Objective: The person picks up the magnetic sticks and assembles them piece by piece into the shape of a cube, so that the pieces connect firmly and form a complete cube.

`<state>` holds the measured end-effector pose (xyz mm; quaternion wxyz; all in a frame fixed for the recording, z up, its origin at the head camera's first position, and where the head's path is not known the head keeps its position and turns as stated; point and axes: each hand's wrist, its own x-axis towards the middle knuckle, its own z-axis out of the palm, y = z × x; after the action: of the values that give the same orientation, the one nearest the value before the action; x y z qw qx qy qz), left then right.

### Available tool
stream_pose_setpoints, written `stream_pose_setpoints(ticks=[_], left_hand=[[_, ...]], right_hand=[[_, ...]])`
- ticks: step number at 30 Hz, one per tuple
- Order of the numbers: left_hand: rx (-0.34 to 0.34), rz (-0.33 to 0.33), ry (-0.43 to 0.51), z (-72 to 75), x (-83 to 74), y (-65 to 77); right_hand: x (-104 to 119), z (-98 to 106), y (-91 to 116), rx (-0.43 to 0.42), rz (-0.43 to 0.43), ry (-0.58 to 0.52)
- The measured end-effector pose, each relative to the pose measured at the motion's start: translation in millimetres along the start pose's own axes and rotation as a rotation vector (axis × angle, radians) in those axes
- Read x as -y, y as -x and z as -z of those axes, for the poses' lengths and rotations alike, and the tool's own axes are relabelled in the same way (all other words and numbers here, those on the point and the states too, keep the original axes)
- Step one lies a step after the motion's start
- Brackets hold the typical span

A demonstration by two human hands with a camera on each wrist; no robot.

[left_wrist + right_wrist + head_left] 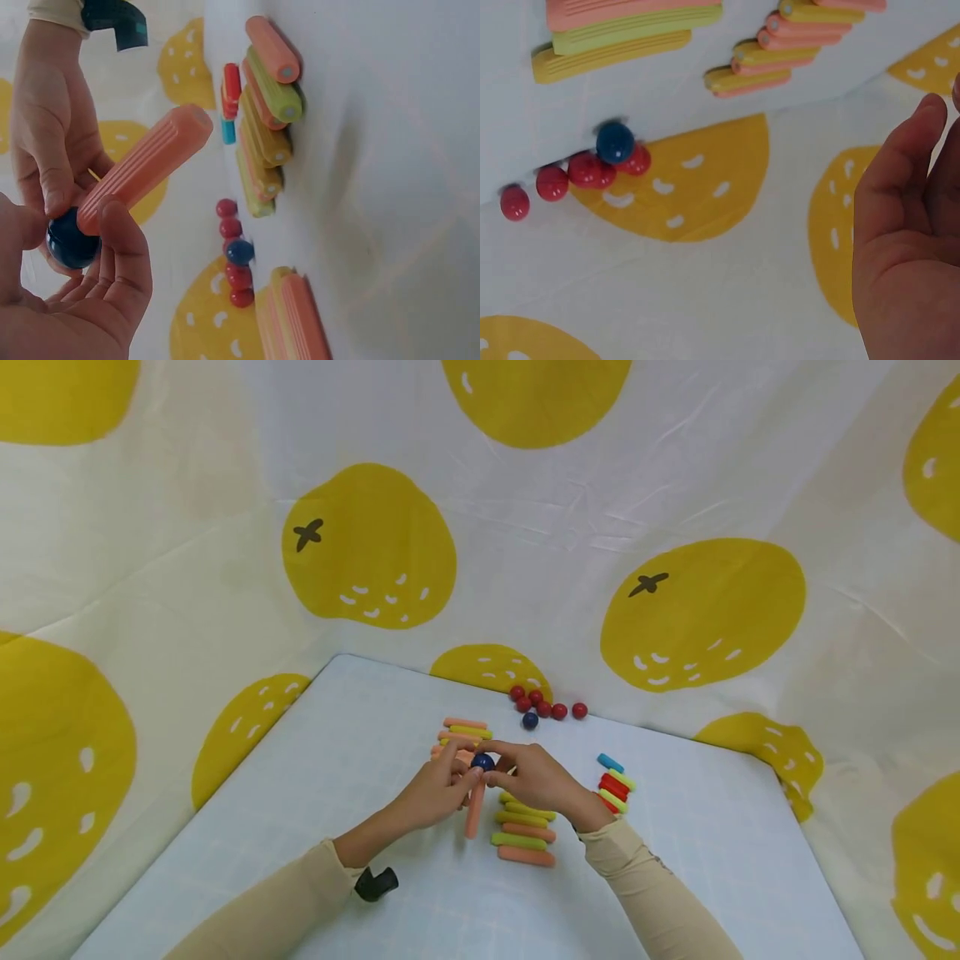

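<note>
I am holding one blue ball between both hands, above the table. A long salmon rod is extending from the ball toward my body, its near end hanging free. My left hand is pinching the ball where the rod end is meeting it; my right hand is gripping the same ball from the other side, thumb and forefinger curled.

Status: I am judging the work to be at an early stage. One ball and one rod are being brought together; no finished piece is showing. Six red balls and a second blue ball are lying loose by the backdrop. A far row of long rods, a near row of long rods and a group of short rods are lying unjoined.

Visibility limits: my fingers are covering the joint, so I cannot tell whether the rod is fixed to the ball or only touching. My hands are partly hiding both long rows, preventing a full count. The right wrist view is cutting off the held parts.
</note>
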<state>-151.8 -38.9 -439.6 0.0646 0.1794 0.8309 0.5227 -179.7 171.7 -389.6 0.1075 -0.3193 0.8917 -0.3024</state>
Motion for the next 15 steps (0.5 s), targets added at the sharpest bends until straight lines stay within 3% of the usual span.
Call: stream_pose_setpoints(ticks=[6,12,15], left_hand=[[0.056,0.044,0.084,-2.3,0.4,-4.9],[0.091,0.056,0.060,-3.7,6.7,-5.2],[0.103,0.063,0.068,-6.7,11.9,-4.5]], right_hand=[[-0.1,-4.8,7.1,0.004,0.008,-0.022],[-6.0,-8.7,11.9,0.023,0.004,-0.028],[-10.8,-5.0,19.3,0.043,-0.038,-0.043]])
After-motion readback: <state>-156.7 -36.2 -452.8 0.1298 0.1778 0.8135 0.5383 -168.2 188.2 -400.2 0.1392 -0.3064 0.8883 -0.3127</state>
